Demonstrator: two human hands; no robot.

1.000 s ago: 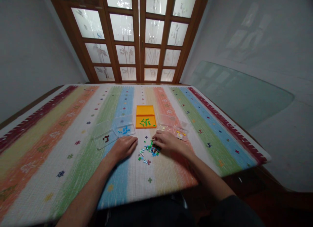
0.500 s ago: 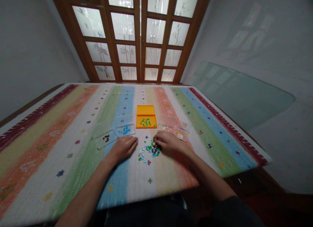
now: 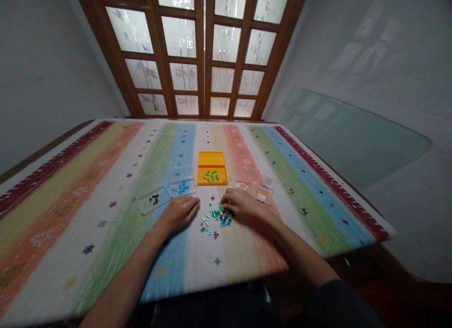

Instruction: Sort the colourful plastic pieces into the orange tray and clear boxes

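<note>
Small mixed building bricks (image 3: 221, 216), mostly green, blue, white and dark brown, lie in a loose pile on the striped cloth. My right hand (image 3: 242, 203) reaches over the pile's upper right edge. Its fingertips are bent together among the bricks, and whatever is between them is too small to make out. To the left of the pile, my left hand (image 3: 180, 212) rests on the cloth, fingers stretched and holding nothing. Just behind that hand is a clear box with blue bricks (image 3: 182, 187). Green bricks (image 3: 212, 176) lie in an open orange box (image 3: 211, 158) beyond the pile.
A clear box (image 3: 144, 206) at the left holds a few dark brown bricks. Behind my right hand, pale pieces (image 3: 241, 185) lie in a clear box, and a pinkish box (image 3: 270, 199) holds yellow ones. The striped tablecloth (image 3: 116, 252) covers the table, with wooden glazed doors beyond.
My right hand's fingers have shifted slightly at the pile's edge. My left hand stays in place; the whole view has moved a little.
</note>
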